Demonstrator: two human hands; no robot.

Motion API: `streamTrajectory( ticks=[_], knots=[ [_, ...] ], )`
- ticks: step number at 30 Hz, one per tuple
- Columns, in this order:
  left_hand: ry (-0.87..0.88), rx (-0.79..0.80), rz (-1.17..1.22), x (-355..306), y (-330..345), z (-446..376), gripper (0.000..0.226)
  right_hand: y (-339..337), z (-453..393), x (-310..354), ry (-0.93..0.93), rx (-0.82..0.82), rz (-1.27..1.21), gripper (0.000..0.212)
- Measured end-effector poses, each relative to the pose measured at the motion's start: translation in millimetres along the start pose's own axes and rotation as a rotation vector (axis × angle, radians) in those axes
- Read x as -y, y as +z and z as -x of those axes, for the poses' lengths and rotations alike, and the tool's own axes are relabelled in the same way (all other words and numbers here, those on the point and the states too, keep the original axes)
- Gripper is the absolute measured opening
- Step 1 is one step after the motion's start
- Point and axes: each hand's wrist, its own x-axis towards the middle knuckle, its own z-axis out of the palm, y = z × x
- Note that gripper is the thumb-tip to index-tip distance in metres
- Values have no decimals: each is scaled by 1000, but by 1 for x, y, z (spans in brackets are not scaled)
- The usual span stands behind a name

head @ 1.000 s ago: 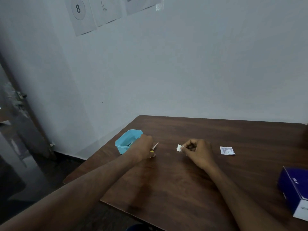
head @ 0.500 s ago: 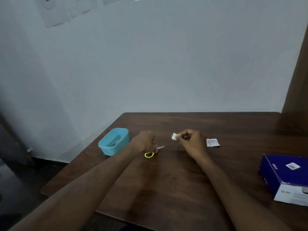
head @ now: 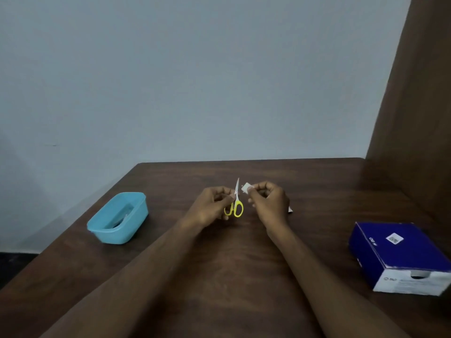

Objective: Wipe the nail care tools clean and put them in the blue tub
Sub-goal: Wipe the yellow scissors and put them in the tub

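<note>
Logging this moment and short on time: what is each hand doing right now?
Left hand: holds the yellow-handled scissors, blades pointing up.
Right hand: pinches a small white wipe beside the blades.

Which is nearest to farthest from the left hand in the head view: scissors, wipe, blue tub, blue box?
1. Scissors: held in the left hand itself, blades up.
2. Wipe: just right of the blades, pinched by the right hand.
3. Blue tub: to the left, near the table edge.
4. Blue box: far right, nearer the camera.
</note>
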Motion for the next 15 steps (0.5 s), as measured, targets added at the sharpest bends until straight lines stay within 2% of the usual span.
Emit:
streamTrajectory(
  ticks=[10,15],
  knots=[
    [133,64,170,27,-7,-14,9,10,-11,-10,1,21,-10,14],
    [111,51,243,27,-7,-15,8,15,-9,-11,-35,90,39,11]
  ],
)
